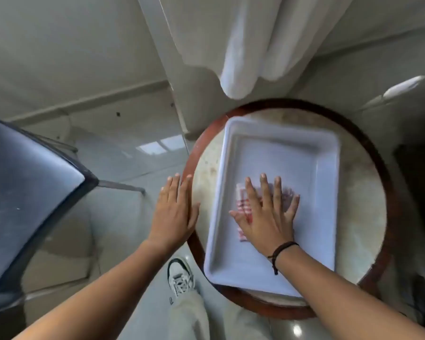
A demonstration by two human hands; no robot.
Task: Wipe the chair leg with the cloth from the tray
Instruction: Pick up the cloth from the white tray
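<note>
A white rectangular tray (233, 158) stands on a small round table (363, 192) with a brown rim. In the tray lies a red-and-white checked cloth (242, 201), mostly hidden under my right hand (268, 212), which lies flat over it with fingers spread. My left hand (174, 209) is flat and open at the table's left rim, holding nothing. To the left stands a dark blue chair (27, 192); a thin metal leg (120, 185) sticks out from under its seat over the floor.
White curtains (250, 45) hang behind the table. The floor is glossy pale tile. My leg and a white sneaker (180, 278) are between chair and table. Something dark stands at the right edge (417, 182).
</note>
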